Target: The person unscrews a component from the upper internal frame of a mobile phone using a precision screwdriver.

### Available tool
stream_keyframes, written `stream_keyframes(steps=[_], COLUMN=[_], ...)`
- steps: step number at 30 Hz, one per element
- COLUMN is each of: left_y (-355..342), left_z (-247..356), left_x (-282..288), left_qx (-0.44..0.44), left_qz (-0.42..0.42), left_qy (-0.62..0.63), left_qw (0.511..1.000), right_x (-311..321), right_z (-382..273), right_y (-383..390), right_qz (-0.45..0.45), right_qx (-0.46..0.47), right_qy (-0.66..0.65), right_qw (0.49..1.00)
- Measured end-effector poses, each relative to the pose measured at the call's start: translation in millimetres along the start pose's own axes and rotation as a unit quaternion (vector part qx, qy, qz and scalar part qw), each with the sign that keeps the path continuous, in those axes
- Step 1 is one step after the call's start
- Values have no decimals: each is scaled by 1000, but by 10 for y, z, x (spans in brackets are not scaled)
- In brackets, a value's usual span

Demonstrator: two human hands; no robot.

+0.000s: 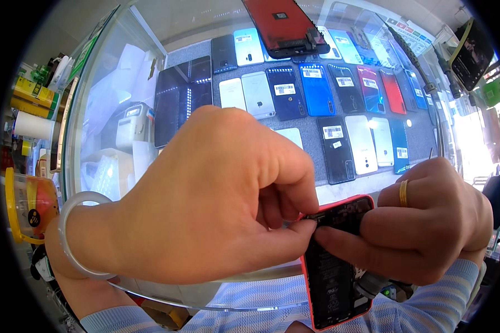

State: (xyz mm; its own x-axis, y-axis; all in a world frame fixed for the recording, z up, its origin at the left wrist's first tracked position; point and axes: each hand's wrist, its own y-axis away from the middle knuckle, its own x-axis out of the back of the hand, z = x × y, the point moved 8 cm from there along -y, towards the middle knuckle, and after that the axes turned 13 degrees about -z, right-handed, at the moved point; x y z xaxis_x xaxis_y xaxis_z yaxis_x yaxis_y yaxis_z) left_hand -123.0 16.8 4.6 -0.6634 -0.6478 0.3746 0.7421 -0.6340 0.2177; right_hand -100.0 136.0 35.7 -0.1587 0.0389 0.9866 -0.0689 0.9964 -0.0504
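Note:
An opened smartphone point(330, 277) with a red frame stands tilted near the counter's front edge, its screen off and dark inner parts showing. Over its upper left corner, my left hand point(222, 194) pinches thumb and forefinger together; whatever sits between them is too small to make out. My right hand point(422, 222), wearing a gold ring, curls over the phone's right side, one fingertip touching the inside close to the left thumb. A grey cylindrical tool point(372, 284) sticks out from beneath the right hand; its far end is hidden.
Under the glass counter lie several phones point(291, 91) in rows. A detached red-backed screen point(280, 22) rests on top at the far side. To the left stand a yellow-rimmed cup point(30, 205) and yellow boxes point(33, 97). A phone on a holder point(472, 55) is at the upper right.

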Motion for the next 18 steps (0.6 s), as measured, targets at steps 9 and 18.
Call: stream_keyframes(steps=[9, 18], left_y=[2, 11], left_z=[8, 35], left_x=[-8, -10], left_qx=[-18, -22], left_qz=[4, 18], left_qy=[-19, -46], left_qw=[1000, 999], right_x=[-20, -22], right_z=[-51, -36], right_y=[-11, -6], right_qz=[2, -10], right_qx=[3, -9], right_qy=[34, -4], right_qw=[999, 1000])
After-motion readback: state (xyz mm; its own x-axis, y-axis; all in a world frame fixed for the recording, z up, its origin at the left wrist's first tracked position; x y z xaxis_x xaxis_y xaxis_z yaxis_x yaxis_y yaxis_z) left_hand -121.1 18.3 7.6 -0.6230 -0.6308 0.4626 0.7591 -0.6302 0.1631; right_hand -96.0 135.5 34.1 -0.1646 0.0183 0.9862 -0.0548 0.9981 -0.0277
